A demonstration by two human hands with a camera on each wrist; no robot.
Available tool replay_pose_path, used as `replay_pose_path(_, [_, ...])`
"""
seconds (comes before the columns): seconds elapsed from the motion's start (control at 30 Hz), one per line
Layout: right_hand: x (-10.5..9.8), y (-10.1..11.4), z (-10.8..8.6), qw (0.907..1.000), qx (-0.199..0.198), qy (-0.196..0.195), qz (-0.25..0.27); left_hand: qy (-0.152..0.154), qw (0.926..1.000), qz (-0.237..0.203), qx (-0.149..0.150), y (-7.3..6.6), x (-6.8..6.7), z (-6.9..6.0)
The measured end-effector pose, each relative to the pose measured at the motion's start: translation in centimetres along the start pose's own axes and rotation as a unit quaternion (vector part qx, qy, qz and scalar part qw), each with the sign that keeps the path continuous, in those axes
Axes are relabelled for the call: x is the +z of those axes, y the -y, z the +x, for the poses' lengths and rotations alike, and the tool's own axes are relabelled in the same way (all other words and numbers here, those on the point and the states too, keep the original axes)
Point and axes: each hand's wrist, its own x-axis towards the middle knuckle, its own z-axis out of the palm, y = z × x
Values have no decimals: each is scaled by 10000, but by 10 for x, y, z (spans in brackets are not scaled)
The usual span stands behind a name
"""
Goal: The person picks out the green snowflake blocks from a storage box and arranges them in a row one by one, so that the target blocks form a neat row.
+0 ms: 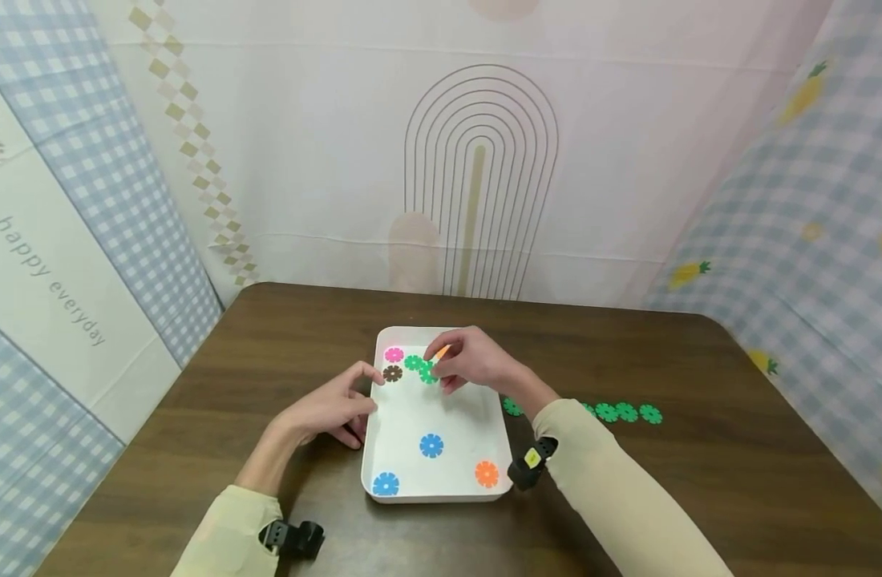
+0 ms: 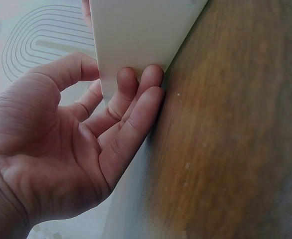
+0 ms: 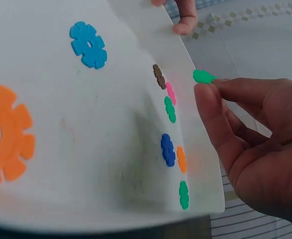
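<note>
My left hand point(image 1: 324, 409) grips the left wall of a white tray point(image 1: 448, 417). In the left wrist view, its thumb and index finger reach the rim while the other fingers rest against the outer wall. Over the tray's far part, my right hand point(image 1: 475, 361) pinches a green notched plastic disc point(image 3: 203, 76) between thumb and fingertip, above the tray floor. Near it lie a pink disc point(image 1: 394, 354), a brown disc point(image 1: 393, 373) and another green disc point(image 1: 413, 363). The right wrist view also shows a dark blue disc point(image 3: 168, 150) and a small orange disc point(image 3: 181, 159).
Toward the tray's near side lie two blue discs point(image 1: 431, 445) and an orange disc point(image 1: 487, 474). Right of the tray, a row of several green discs point(image 1: 626, 412) lies on the brown wooden table point(image 1: 730, 481), partly hidden by my right arm. A patterned curtain point(image 1: 325, 160) hangs behind.
</note>
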Motion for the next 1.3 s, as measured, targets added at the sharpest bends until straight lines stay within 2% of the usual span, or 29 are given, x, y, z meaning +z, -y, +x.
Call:
replay_pose_path(0.23, [-14, -13, -13, 9963, 181, -398, 744, -3, 10000, -35, 39, 1, -1, 0])
replay_pose_path(0.57, [-33, -35, -38, 9851, 387, -792, 1476, -4, 10000, -2, -18, -2, 0, -1])
replay_pose_path(0.83, [-44, -52, -56, 9747, 502, -879, 1995, -3, 10000, -2, 6, -2, 0, -2])
replay_pose_path(1.07, [-51, -72, -73, 9680, 424, -904, 2301, -12, 10000, 42, -3, -1, 0, -2])
replay_pose_path(1.3, [-56, -89, -87, 9572, 365, -905, 2725, 5, 10000, 60, 35, -2, 0, -2])
